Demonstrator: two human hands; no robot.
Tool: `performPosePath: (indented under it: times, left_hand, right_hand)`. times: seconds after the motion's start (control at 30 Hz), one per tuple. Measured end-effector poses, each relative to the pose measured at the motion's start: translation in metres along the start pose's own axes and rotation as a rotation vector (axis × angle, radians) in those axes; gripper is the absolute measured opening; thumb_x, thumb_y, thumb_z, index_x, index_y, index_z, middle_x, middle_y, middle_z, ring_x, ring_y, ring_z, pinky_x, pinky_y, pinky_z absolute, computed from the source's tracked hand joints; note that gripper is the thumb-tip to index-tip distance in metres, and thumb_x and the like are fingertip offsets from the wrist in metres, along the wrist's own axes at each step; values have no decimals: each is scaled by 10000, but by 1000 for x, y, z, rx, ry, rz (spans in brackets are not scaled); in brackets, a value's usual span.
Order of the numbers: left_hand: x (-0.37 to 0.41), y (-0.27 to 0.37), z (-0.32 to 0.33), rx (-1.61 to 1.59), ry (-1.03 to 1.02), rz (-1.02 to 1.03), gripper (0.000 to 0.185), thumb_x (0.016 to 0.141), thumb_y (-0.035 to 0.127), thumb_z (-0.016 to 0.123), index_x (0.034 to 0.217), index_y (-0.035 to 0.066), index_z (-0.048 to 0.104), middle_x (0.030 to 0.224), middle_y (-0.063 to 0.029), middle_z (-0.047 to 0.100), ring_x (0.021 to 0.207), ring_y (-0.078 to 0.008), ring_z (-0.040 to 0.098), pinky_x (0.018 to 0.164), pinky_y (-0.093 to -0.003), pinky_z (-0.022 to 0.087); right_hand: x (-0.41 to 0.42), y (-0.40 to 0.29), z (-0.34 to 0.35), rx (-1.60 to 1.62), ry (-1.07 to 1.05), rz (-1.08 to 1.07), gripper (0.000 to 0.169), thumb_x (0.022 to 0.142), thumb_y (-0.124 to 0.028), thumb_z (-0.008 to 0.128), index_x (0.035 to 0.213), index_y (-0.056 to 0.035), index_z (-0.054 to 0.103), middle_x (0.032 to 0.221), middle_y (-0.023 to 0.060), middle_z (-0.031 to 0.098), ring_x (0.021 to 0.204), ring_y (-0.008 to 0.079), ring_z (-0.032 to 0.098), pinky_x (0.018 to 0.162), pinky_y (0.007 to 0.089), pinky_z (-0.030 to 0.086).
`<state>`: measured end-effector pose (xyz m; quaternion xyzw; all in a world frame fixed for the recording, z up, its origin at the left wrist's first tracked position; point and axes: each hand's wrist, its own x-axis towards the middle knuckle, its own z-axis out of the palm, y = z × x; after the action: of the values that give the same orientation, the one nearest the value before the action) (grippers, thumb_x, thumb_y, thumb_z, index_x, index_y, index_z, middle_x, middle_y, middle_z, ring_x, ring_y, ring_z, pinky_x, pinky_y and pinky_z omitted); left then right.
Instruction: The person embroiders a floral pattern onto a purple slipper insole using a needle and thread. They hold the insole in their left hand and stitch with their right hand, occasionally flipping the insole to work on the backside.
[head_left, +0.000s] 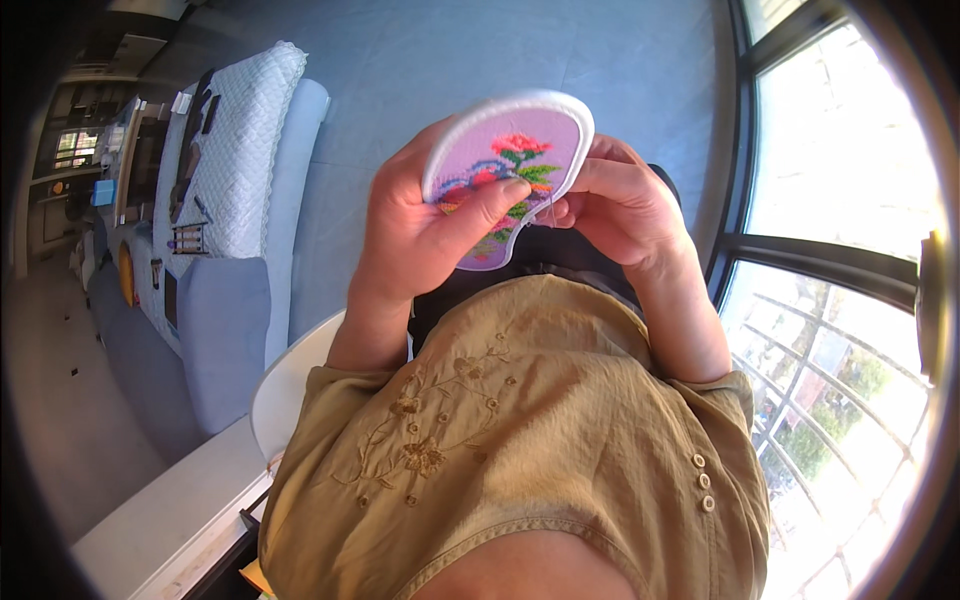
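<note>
An embroidered insole (559, 135), purple with a white bound edge and stitched flowers in pink, green and blue, stands tilted above my lap. My left hand (442, 217) grips it from the left, thumb pressed on its stitched face and the other fingers hidden behind. At its right edge is my right hand (619, 195), fingers bent and pinched close together near the white binding. A thin purple thread (553, 210) runs by the edge beside these fingertips. Whether a needle is between them cannot be told.
To the left stands a sofa with a quilted white cover (232, 150) and small items on it. A white round seat or tabletop (289, 382) is by my left elbow. A dark-framed window (825, 262) is at the right.
</note>
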<state>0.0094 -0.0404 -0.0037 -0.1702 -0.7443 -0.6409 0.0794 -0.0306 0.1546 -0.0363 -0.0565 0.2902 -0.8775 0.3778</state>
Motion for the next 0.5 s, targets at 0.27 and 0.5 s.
performPosePath:
  times: [0.27,0.5]
  left_hand:
    - [-4,-10,-1,23,133,-76,247,851,17,706,1081,-36,634,960,-70,687,854,-101,638,751,-256,520]
    - [-3,-14,-6,-17,54,-28,182,842,2,703,1021,-15,673,916,-39,658,794,-110,631,706,-266,520]
  right_hand:
    - [12,8,-11,4,174,-92,170,949,-129,554,914,12,643,791,30,584,700,119,515,610,251,400]
    - [6,10,-8,47,51,25,137,938,-102,597,986,13,653,849,55,636,737,120,568,635,244,444]
